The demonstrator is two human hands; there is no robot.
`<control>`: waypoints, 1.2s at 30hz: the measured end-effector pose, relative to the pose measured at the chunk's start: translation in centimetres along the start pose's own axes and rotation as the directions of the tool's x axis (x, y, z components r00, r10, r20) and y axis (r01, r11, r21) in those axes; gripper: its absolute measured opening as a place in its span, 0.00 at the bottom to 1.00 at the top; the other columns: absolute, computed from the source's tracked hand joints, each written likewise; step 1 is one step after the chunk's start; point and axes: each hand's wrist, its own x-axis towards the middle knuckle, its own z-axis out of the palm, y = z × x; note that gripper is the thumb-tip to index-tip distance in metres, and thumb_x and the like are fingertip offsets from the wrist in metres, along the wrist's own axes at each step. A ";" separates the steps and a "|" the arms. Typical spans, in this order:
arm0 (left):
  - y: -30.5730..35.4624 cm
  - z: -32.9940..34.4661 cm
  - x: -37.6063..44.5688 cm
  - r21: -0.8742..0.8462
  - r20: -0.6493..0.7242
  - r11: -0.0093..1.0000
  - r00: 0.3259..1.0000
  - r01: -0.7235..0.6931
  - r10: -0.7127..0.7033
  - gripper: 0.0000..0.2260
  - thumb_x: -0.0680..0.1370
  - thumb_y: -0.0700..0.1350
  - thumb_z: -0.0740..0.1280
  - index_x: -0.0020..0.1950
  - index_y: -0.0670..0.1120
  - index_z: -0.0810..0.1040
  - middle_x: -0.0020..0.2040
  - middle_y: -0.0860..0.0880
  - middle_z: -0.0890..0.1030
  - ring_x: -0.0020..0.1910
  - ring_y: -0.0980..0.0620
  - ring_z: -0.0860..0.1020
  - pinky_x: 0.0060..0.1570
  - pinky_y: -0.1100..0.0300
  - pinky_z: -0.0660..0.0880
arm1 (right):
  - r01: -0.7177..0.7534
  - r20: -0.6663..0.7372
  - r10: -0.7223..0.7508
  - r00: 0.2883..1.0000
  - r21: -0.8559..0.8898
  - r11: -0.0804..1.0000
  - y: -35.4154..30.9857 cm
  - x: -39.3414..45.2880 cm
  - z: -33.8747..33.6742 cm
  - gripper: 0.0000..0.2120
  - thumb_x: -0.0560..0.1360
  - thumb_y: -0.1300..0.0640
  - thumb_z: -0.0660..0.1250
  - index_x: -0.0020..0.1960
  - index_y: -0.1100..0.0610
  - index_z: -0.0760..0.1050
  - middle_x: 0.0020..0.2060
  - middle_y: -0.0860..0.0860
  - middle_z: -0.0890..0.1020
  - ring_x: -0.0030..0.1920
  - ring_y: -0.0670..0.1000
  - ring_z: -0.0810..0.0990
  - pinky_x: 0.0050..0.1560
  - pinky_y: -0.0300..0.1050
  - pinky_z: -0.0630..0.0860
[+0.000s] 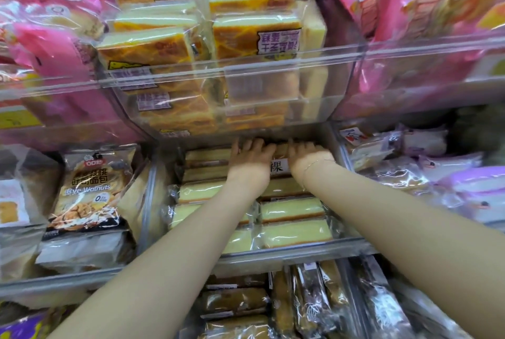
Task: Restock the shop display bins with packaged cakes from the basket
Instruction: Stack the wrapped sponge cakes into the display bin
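The middle clear display bin holds two rows of pale yellow packaged cakes in clear wrap. Both my arms reach deep into it, under the bin above. My left hand and my right hand lie side by side at the back of the bin, fingers curled over a packaged cake with a white label. That pack's far end is hidden under the upper bin. The basket is out of view.
Directly above hangs a clear bin full of orange-topped cake packs. Pink packs fill the upper bins on both sides. Rye walnut bread bags stand at the left, purple-white packs at the right, and dark cake packs sit below.
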 end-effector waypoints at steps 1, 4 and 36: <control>0.4 -0.8 -0.4 -0.037 0.064 0.998 0.997 0.043 -0.041 0.23 0.78 0.41 0.60 0.72 0.53 0.63 0.74 0.46 0.62 0.74 0.44 0.58 0.73 0.45 0.46 | 0.022 -0.007 -0.022 1.000 0.026 0.999 0.2 -0.9 -0.3 0.31 0.80 0.59 0.55 0.76 0.64 0.43 0.74 0.63 0.56 0.73 0.61 0.58 0.69 0.55 0.61; 2.4 -4.5 -2.4 -0.203 0.203 0.969 0.974 0.142 -0.101 0.23 0.79 0.44 0.58 0.74 0.52 0.61 0.76 0.44 0.59 0.74 0.41 0.59 0.72 0.43 0.53 | 0.170 -0.192 -0.138 0.972 0.165 0.972 1.6 -4.8 -1.6 0.31 0.78 0.60 0.59 0.76 0.62 0.49 0.72 0.61 0.61 0.71 0.60 0.62 0.69 0.55 0.63; 53.5 65.3 -46.9 -0.809 0.443 0.586 0.598 -0.056 0.668 0.09 0.79 0.42 0.62 0.41 0.52 0.77 0.28 0.52 0.80 0.29 0.55 0.79 0.39 0.55 0.77 | -0.894 0.669 0.742 0.045 0.358 -0.269 1.8 -64.6 88.8 0.14 0.76 0.58 0.60 0.61 0.59 0.72 0.57 0.60 0.75 0.58 0.61 0.73 0.54 0.53 0.72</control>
